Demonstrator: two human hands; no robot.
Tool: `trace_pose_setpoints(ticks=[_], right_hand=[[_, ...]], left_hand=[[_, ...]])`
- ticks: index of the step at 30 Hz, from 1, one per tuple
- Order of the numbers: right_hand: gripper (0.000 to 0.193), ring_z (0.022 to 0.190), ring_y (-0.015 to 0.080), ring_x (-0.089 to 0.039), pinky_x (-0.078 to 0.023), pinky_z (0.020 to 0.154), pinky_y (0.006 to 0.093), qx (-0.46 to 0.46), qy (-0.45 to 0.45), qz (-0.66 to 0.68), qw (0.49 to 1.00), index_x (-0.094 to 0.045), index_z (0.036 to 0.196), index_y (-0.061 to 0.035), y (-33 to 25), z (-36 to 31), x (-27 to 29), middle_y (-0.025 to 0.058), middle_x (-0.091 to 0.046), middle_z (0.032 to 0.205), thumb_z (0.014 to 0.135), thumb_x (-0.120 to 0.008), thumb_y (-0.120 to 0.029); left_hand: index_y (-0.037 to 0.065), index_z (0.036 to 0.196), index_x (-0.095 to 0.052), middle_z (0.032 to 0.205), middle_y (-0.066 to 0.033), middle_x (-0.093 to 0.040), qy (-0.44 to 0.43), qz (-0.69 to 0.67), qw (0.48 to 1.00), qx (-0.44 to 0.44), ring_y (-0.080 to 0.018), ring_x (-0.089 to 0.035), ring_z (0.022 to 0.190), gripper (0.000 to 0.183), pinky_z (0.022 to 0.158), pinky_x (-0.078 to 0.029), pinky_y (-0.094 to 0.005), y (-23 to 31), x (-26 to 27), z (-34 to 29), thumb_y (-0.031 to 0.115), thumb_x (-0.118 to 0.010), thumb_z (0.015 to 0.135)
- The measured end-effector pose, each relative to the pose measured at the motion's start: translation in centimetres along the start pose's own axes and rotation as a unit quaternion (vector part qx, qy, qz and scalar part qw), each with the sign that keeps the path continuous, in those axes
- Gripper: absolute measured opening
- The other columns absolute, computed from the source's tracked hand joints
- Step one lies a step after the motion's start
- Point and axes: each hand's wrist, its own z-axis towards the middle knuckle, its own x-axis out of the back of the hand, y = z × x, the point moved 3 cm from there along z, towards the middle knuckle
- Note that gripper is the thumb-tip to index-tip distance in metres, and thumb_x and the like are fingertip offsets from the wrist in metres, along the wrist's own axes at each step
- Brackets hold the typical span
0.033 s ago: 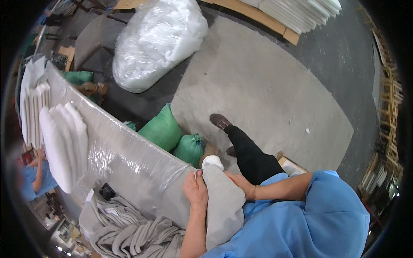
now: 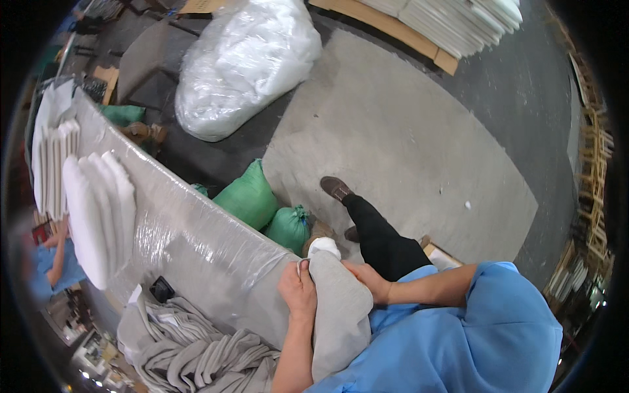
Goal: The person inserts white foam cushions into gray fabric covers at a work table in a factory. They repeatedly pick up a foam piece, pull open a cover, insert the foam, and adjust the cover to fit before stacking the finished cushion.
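Note:
Between my hands is a light grey fabric cushion cover [image 2: 341, 311], held up against my body at the table's near edge. White padding [image 2: 324, 247] pokes out of its far end. My left hand [image 2: 298, 287] is closed on the cover's left edge, thumb on top. On the opposite edge my right hand [image 2: 368, 280] grips the same cloth, some of its fingers hidden behind it. A crumpled heap of grey fabric covers [image 2: 203, 354] lies on the table left of my left forearm, with a small black object [image 2: 161, 289] just beyond it.
Plastic film wraps the table [image 2: 196, 245], which bears white foam pads [image 2: 98, 216] at its far left. Green sacks [image 2: 247, 196] stand on the floor beside it. Farther off lie a large plastic-wrapped white bundle [image 2: 246, 69] and stacked white sheets [image 2: 452, 23]. Another person's arm [image 2: 57, 252] shows at far left.

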Motion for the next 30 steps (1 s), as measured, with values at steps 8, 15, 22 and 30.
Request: trace_pose_setpoints(ticks=[8, 15, 22, 30], right_hand=[[0.029, 0.091, 0.0150, -0.064, -0.051, 0.081, 0.0300, -0.008, -0.147, -0.115, 0.982, -0.071, 0.114, 0.0000, -7.4, 9.3, 6.0, 0.0059, -0.070, 0.101, 0.101, -0.069, -0.026], [0.020, 0.084, 0.0150, -0.067, -0.058, 0.077, 0.0334, -0.305, -0.284, 0.035, 0.908, -0.071, 0.109, -0.0079, -7.8, 11.3, 9.6, 0.0016, -0.069, 0.094, 0.097, -0.077, -0.023], [0.016, 0.084, 0.0144, -0.068, -0.059, 0.081, 0.0362, -0.342, -0.325, 0.028, 0.881, -0.070, 0.103, -0.0100, -8.3, 10.7, 10.1, 0.0001, -0.069, 0.092, 0.097, -0.077, -0.023], [0.018, 0.076, 0.0131, -0.063, -0.056, 0.072, 0.0355, -0.279, -0.322, -0.030, 0.904, -0.069, 0.090, -0.0104, -5.7, 12.1, 9.8, -0.0021, -0.065, 0.085, 0.095, -0.078, -0.024]], left_hand=[[0.006, 0.081, -0.061, 0.077, -0.0133, -0.063, 0.072, 0.040, 0.991, -0.102, -0.0372, -0.063, 0.072, 0.023, 0.064, -0.050, -0.0465, 3.6, 0.2, -1.0, 0.021, -0.072, 0.095], [0.008, 0.081, -0.061, 0.076, -0.0119, -0.061, 0.089, 0.064, 0.974, -0.198, -0.0351, -0.063, 0.070, 0.022, 0.062, -0.049, -0.0456, 6.5, -0.2, -0.5, 0.020, -0.075, 0.092], [0.007, 0.079, -0.059, 0.074, -0.0111, -0.060, 0.084, 0.060, 0.974, -0.203, -0.0342, -0.063, 0.070, 0.025, 0.062, -0.049, -0.0453, 7.0, -0.9, -0.5, 0.021, -0.075, 0.092], [0.000, 0.083, -0.060, 0.087, -0.0185, -0.061, 0.044, -0.024, 0.986, -0.160, -0.0369, -0.062, 0.085, 0.026, 0.072, -0.047, -0.0486, 7.4, -1.8, 0.4, 0.019, -0.070, 0.098]])
